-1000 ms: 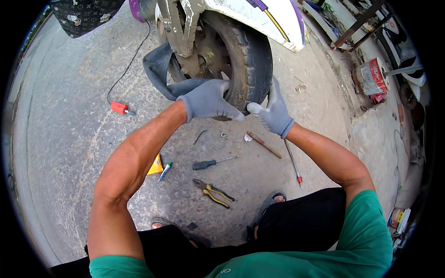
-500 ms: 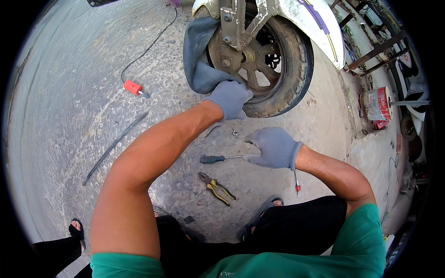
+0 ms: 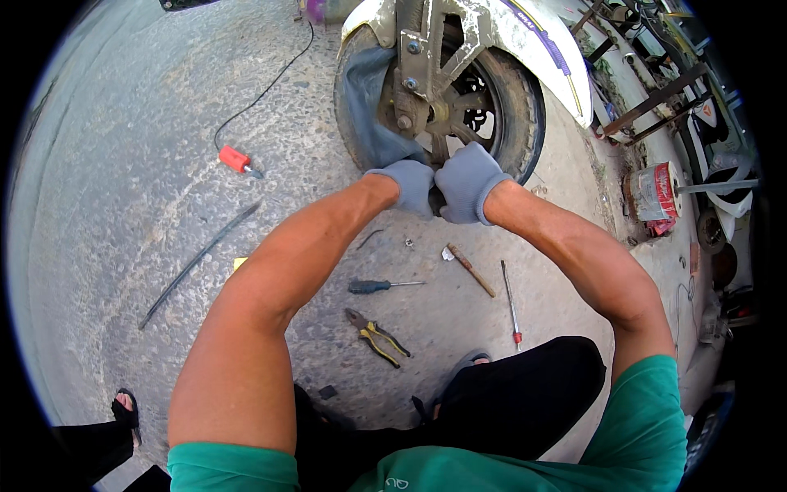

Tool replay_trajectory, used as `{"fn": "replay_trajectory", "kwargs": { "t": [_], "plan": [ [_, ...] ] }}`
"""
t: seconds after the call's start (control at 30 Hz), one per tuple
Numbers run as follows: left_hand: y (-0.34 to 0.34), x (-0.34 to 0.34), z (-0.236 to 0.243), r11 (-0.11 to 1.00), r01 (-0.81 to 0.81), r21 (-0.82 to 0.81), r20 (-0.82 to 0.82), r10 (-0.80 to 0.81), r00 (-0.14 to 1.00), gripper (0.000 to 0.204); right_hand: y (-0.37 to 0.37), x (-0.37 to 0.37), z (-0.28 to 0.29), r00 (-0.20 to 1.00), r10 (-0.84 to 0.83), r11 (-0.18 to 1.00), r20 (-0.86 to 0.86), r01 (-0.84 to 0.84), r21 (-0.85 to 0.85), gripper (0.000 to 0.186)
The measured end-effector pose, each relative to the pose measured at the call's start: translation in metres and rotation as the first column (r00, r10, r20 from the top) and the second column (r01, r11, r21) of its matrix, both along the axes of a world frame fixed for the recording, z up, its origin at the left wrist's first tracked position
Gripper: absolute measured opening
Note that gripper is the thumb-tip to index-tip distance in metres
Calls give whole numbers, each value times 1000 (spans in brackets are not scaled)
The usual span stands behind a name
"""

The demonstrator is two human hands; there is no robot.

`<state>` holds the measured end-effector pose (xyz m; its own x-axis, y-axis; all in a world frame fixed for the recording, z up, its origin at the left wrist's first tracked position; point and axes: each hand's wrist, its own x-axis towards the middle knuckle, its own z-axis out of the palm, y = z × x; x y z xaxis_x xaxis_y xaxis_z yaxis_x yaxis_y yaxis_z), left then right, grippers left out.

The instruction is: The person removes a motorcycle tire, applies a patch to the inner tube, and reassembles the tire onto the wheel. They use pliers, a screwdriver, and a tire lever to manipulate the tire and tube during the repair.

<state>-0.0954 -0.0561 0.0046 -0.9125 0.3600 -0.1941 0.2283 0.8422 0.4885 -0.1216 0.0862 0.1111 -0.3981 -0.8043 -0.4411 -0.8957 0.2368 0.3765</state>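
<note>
A motorcycle front wheel with a worn black tyre (image 3: pixel 525 123) stands ahead of me under a white fender. A dark, limp inner tube (image 3: pixel 369 107) lies along the wheel's left side, between tyre and rim. My left hand (image 3: pixel 407 184), in a grey glove, is closed around the tube's lower end at the bottom of the wheel. Right beside it my right hand (image 3: pixel 470 184), also gloved, is closed on the tyre's lower edge. Both hands' fingertips are hidden. Below them on the concrete lie a screwdriver (image 3: pixel 373 286), pliers (image 3: pixel 375 337) and a wooden-handled tool (image 3: pixel 473 272).
A long metal bar (image 3: pixel 199 266) lies at the left, near a red-bodied tool (image 3: pixel 234 159) with a black cord. A thin rod with a red end (image 3: pixel 511 307) lies near my right knee. A red and white can (image 3: pixel 654 193) stands right. Another person's sandalled foot (image 3: pixel 126 407) shows lower left.
My right hand has moved up from over the screwdriver to the tyre's bottom, beside my left. The inner tube bulges less past the tyre's left side. The wooden-handled tool is now uncovered.
</note>
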Motion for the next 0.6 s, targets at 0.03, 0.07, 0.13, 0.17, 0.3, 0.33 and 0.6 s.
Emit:
{"fn": "replay_trajectory", "kwargs": {
  "t": [0.03, 0.07, 0.13, 0.17, 0.3, 0.33, 0.6],
  "plan": [
    [-3, 5, -6, 998, -30, 46, -9, 30, 1000, 48, -3, 1, -3, 1000, 0, 1000, 11, 0, 5, 28],
    [-6, 8, -11, 994, -59, 92, -17, 61, 998, 47, -5, 2, -6, 1000, -3, 1000, 24, 3, -2, 28],
    [-10, 14, -13, 992, -69, 108, -47, 74, 996, 46, -6, 4, -12, 999, -10, 1000, 49, 11, -15, 27],
    [-10, 17, -11, 990, -71, 118, -62, 79, 995, 45, -5, 4, -16, 999, -2, 999, 50, 4, -39, 27],
    [-15, 24, -7, 996, -48, 70, -139, 57, 989, 47, 1, 3, -26, 997, 41, 985, 68, -29, -170, 32],
    [-15, 32, 2, 999, -40, 31, -174, 45, 984, 49, 4, 3, -30, 996, 48, 977, 81, -30, -212, 37],
    [-63, 94, -7, 982, -108, 158, -420, 166, 892, 55, 8, -1, -27, 993, 71, 974, 99, -48, -219, 41]
  ]
}}
